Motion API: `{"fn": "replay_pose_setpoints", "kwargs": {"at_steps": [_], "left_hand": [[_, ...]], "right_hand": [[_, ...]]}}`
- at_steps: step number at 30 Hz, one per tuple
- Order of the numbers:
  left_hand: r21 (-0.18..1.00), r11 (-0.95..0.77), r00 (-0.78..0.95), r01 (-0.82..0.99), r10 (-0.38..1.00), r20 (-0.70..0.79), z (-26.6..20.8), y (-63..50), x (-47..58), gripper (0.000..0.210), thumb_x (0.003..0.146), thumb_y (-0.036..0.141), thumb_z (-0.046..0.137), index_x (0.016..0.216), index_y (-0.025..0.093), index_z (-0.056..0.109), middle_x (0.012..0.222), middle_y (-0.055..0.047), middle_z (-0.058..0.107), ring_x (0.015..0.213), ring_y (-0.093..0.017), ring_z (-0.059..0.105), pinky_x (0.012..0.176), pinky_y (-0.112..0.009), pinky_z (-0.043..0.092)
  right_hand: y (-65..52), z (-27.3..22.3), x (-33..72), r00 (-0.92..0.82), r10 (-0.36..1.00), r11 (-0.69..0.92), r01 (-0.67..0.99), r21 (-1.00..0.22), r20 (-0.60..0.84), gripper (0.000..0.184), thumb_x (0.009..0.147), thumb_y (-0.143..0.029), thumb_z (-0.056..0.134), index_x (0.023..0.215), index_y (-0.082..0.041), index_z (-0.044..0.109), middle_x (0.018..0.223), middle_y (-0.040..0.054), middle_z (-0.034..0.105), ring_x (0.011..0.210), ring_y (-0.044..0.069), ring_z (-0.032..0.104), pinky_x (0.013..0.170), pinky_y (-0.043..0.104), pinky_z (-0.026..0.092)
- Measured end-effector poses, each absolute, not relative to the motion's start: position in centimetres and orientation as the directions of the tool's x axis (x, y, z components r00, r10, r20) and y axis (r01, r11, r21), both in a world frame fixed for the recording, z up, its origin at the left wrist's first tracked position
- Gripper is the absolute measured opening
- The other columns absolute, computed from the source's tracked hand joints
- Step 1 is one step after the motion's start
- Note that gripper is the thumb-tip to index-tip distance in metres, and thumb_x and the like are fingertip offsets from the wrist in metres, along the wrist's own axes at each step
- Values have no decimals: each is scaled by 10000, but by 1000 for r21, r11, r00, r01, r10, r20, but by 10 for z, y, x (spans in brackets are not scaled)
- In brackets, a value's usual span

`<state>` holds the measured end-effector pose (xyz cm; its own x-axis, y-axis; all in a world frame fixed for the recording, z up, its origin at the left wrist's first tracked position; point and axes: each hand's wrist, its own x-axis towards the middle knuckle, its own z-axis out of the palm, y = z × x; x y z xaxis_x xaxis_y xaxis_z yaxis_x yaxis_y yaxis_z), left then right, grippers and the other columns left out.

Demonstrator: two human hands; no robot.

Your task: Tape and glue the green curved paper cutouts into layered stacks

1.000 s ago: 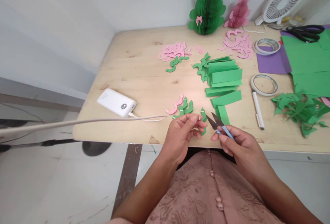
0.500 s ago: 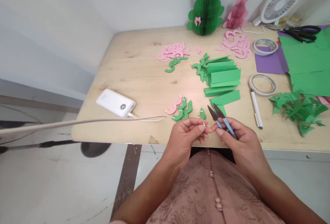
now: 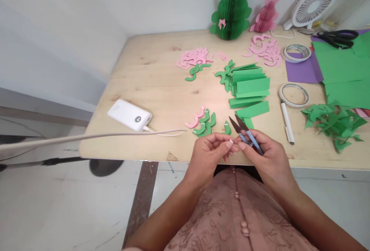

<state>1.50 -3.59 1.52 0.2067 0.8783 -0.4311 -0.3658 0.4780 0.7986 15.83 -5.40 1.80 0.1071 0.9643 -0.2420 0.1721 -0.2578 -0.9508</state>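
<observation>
Near the table's front edge, my left hand [image 3: 208,151] pinches a tiny white strip [image 3: 231,141], which looks like a bit of tape. My right hand [image 3: 266,156] is wrapped round blue-handled thread snips [image 3: 251,140], their dark blades apart and pointing away to the left. The fingertips of both hands meet or nearly meet by the strip. Just beyond them lies a small green paper piece [image 3: 227,128] with a white strip on it. Left of that are wavy green cutouts [image 3: 206,124], also with white strips, and a wavy pink cutout [image 3: 194,121].
Folded green paper strips [image 3: 251,85] lie mid-table, with pink cutouts [image 3: 194,57] behind left. To the right are a tape roll [image 3: 294,94], a white marker [image 3: 287,124] and green scraps [image 3: 332,124]. A power bank [image 3: 129,114] with a cable sits left. Paper rabbits [image 3: 232,14] stand behind.
My right hand and the snips have shifted slightly left, closer to my left hand. My left hand has moved a little to the right, still pinching the white strip.
</observation>
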Motion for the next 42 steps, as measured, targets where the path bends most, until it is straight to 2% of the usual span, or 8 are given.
{"fn": "replay_pose_setpoints", "kwargs": {"at_steps": [10,21,29,42], "left_hand": [[812,462,193,-358,887,-419,15,-35,15,177,680,279,774,692,127,685,617,-42,678,540,-95,558,504,-193,440],[821,461,191,-338,887,-420,16,-35,15,159,680,267,771,729,138,691,631,-43,691,565,-109,588,508,-194,443],[891,388,126,-236,921,-367,18,-36,15,135,677,245,756,704,154,659,618,-18,664,619,-129,621,527,-201,428],[918,372,111,-137,927,-359,19,-35,16,129,672,244,731,677,150,644,621,9,621,564,-86,520,533,-198,399]], "right_hand": [[-54,17,158,96,971,-233,215,-948,-217,216,803,-343,640,976,-216,665,884,32,725,827,192,675,768,309,538],[-52,19,158,101,969,-242,201,-949,-226,193,804,-349,631,942,-219,665,870,32,730,815,197,681,746,310,548],[-52,24,160,129,973,-221,265,-939,-193,174,814,-353,626,928,-227,661,904,35,724,857,204,671,743,311,540],[-50,22,157,104,980,-190,207,-960,-171,184,782,-317,652,928,-206,669,854,25,735,795,177,682,752,298,549]]}}
